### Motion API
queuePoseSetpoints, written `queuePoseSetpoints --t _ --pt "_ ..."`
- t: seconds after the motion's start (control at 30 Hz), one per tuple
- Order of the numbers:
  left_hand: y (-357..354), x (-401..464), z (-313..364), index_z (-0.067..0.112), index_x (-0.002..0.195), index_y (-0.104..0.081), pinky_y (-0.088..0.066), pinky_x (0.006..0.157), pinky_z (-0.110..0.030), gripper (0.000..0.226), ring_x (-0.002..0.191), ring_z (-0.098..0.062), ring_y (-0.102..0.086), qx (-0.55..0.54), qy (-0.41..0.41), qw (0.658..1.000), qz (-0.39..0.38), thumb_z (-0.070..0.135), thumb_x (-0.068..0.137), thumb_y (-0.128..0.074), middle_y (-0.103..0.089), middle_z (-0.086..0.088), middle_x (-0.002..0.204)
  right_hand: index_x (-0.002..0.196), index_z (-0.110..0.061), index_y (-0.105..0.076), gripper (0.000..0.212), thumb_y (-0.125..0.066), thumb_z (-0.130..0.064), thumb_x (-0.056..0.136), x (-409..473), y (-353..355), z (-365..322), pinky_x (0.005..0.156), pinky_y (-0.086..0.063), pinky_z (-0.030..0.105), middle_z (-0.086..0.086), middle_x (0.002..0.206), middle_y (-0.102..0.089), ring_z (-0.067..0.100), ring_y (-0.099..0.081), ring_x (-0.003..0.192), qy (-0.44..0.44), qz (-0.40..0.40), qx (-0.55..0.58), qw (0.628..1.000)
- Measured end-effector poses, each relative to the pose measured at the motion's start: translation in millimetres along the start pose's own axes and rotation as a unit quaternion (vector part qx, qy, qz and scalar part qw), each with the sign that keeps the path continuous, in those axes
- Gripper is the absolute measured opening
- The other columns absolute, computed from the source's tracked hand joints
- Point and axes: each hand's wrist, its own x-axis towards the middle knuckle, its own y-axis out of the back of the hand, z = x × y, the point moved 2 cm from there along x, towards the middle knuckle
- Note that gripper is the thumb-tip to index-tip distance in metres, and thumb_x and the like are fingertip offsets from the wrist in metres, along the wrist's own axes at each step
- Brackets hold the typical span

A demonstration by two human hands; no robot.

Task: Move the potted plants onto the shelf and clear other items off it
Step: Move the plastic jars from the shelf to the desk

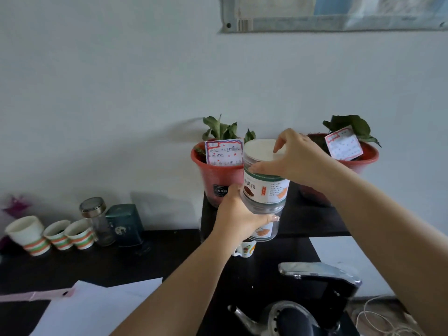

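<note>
Two red potted plants stand on a black shelf against the wall: the left pot and the right pot, each with a paper note stuck in it. Between them I hold a clear plastic jar with a white lid and a printed label. It appears stacked on a second clear jar. My left hand grips the jars from the left at their lower part. My right hand grips the upper jar's lid rim from the right.
On the black table at left stand three striped paper cups, a glass bottle and a dark green tin. A small patterned cup sits below the jars. White papers lie in front, a kettle at lower right.
</note>
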Motion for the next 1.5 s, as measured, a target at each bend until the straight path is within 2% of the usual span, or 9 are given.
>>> queuePoseSetpoints --t 0.37,0.6,0.7,0.83,0.93,1.07,1.2,1.4,1.5 --pt "156.3 -46.2 -94.9 0.015 0.120 -0.044 -0.041 0.080 -0.019 0.081 0.100 -0.011 -0.058 0.026 0.019 0.999 0.019 0.030 0.053 -0.088 -0.063 0.002 0.117 0.102 -0.020 -0.038 0.047 -0.071 -0.038 0.073 -36.4 -106.5 -136.0 0.057 -0.029 0.019 -0.001 0.115 -0.033 0.016 -0.036 0.097 0.039 -0.060 0.057 0.996" --pt "232.3 -53.6 -172.4 0.012 0.116 -0.046 -0.037 0.079 -0.018 0.079 0.095 -0.008 -0.054 0.038 0.019 0.998 0.034 0.025 0.051 -0.089 -0.061 0.004 0.108 0.144 -0.022 -0.012 0.096 -0.070 -0.047 0.072 -31.5 -191.4 -207.9 0.094 -0.037 0.036 0.011 0.149 -0.022 0.029 -0.037 0.125 -0.001 -0.154 -0.016 0.988" --pt "230.5 -46.0 -200.4 0.013 0.115 -0.045 -0.039 0.078 -0.020 0.081 0.094 -0.007 -0.053 0.007 0.042 0.999 0.029 0.025 0.049 -0.090 -0.058 0.007 0.106 0.143 -0.020 -0.015 0.090 -0.067 -0.049 0.075 -19.3 -216.2 -215.8 0.087 -0.040 0.034 0.013 0.146 -0.027 0.032 -0.041 0.123 -0.019 -0.158 -0.053 0.986" --pt "204.9 -23.3 -229.7 0.013 0.111 -0.046 -0.042 0.077 -0.022 0.078 0.102 -0.017 -0.058 -0.015 0.071 0.997 0.037 0.023 0.047 -0.090 -0.059 -0.001 0.109 0.134 -0.023 -0.027 0.075 -0.069 -0.038 0.073 8.3 -241.4 -199.9 0.074 -0.040 0.031 0.013 0.131 -0.036 0.029 -0.047 0.100 -0.029 -0.157 -0.058 0.985" --pt "178.9 2.3 -246.8 0.019 0.101 -0.045 -0.040 0.073 -0.018 0.068 0.097 -0.016 -0.057 -0.028 0.090 0.995 0.045 0.018 0.049 -0.089 -0.056 0.002 0.103 0.131 -0.024 -0.030 0.072 -0.069 -0.036 0.072 37.1 -258.9 -174.1 0.078 -0.042 0.033 0.012 0.129 -0.035 0.033 -0.047 0.108 -0.039 -0.155 -0.057 0.985" --pt "148.1 40.7 -272.5 0.007 0.112 -0.043 -0.043 0.076 -0.026 0.078 0.101 -0.019 -0.056 -0.032 0.125 0.989 0.071 0.019 0.050 -0.089 -0.055 -0.006 0.112 0.133 -0.026 -0.027 0.076 -0.071 -0.032 0.071 72.8 -284.0 -140.7 0.091 -0.046 0.039 0.011 0.132 -0.032 0.036 -0.044 0.116 -0.046 -0.154 -0.033 0.987" --pt "125.8 72.0 -301.4 0.006 0.120 -0.038 -0.044 0.077 -0.027 0.083 0.102 -0.016 -0.051 -0.046 0.168 0.982 0.067 0.020 0.054 -0.086 -0.049 -0.008 0.119 0.134 -0.028 -0.024 0.078 -0.071 -0.031 0.072 96.3 -303.8 -111.0 0.088 -0.045 0.036 0.009 0.133 -0.029 0.035 -0.040 0.119 -0.057 -0.145 -0.036 0.987" --pt "103.8 94.3 -341.5 0.014 0.127 -0.030 -0.042 0.095 -0.030 0.089 0.114 -0.015 -0.043 -0.057 0.208 0.974 0.066 0.020 0.057 -0.085 -0.041 -0.005 0.127 0.140 -0.027 -0.016 0.087 -0.071 -0.028 0.073 123.8 -333.8 -66.0 0.082 -0.034 0.034 0.009 0.142 -0.022 0.035 -0.031 0.127 -0.104 -0.137 -0.054 0.984" --pt "96.0 98.0 -355.5 0.011 0.124 -0.030 -0.044 0.097 -0.035 0.089 0.119 -0.022 -0.045 -0.044 0.224 0.971 0.063 0.022 0.056 -0.086 -0.041 -0.009 0.127 0.141 -0.026 -0.016 0.088 -0.071 -0.029 0.074 129.2 -350.4 -43.7 0.094 -0.038 0.038 0.009 0.145 -0.020 0.035 -0.031 0.130 -0.151 -0.138 -0.014 0.979"
